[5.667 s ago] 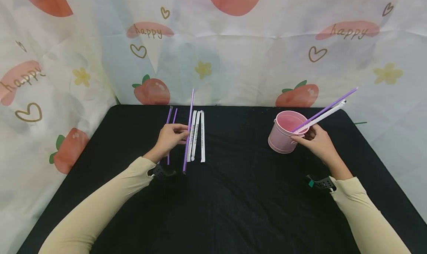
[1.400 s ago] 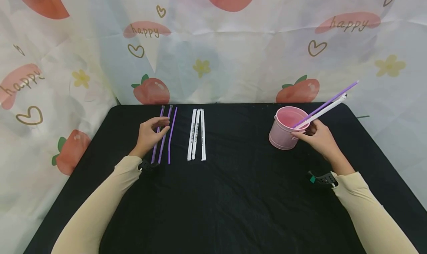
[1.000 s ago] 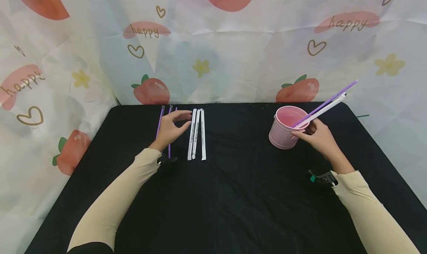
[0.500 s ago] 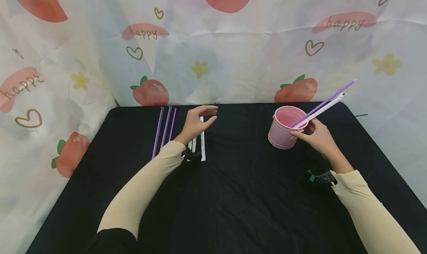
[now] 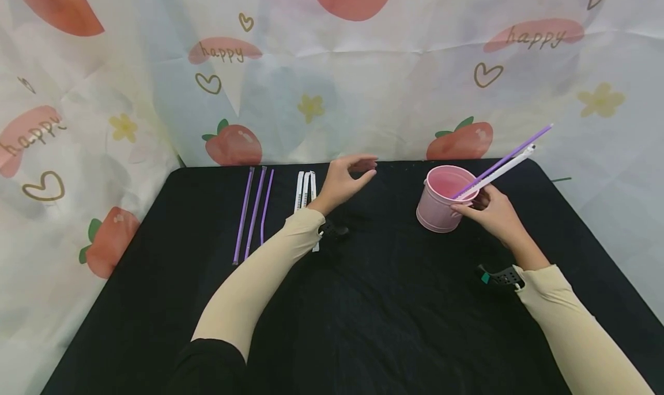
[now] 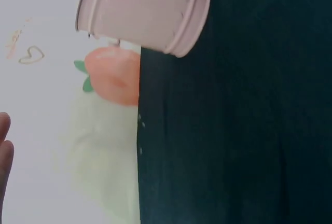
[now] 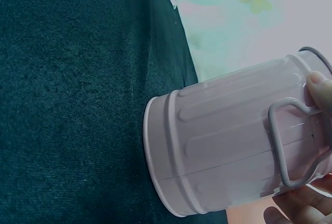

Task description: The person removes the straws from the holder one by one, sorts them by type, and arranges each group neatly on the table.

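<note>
My left hand [image 5: 346,179] hovers over the table's far middle, fingers loosely bent and holding nothing. Its fingertips [image 6: 5,151] show at the edge of the left wrist view. Just under its wrist lie three white wrapped straws [image 5: 299,190], partly hidden by the arm. Further left, three purple straws [image 5: 242,216] lie side by side. My right hand [image 5: 493,216] grips a pink metal bucket [image 5: 438,210] by its rim, thumb near the wire handle [image 7: 280,146]. One purple straw [image 5: 524,146] and one white straw [image 5: 510,163] lean out of the bucket to the right.
A black cloth [image 5: 373,303] covers the table. Behind and to the left hangs a pale curtain [image 5: 384,106] printed with fruit, hearts and flowers. The bucket stands near the back right of the table.
The purple straw once in my left hand now lies left with the other purple ones. That hand has since swept right, past the white straws. My right hand stays on the bucket.
</note>
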